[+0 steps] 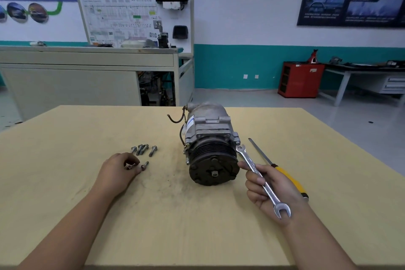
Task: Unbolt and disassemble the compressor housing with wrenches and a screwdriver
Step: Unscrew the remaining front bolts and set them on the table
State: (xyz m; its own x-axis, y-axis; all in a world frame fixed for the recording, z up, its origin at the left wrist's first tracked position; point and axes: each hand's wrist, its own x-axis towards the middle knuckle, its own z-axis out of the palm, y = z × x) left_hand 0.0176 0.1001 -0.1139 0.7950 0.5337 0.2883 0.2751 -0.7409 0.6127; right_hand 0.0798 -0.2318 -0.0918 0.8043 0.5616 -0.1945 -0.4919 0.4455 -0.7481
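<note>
left hand [116,172] pinches a bolt [129,167]; right hand [282,185] grips the wrench [252,165] beside the compressor [210,149]

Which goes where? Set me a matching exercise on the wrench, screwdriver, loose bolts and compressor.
Things:
1 wrench
2 screwdriver
3 loose bolts
4 compressor

Places:
A standing in the centre, pulley toward the camera
B on the table beside the left hand
C gripped by the right hand
D lying flat beyond the right hand

Pairs: 1-C, 2-D, 3-B, 4-A.
</note>
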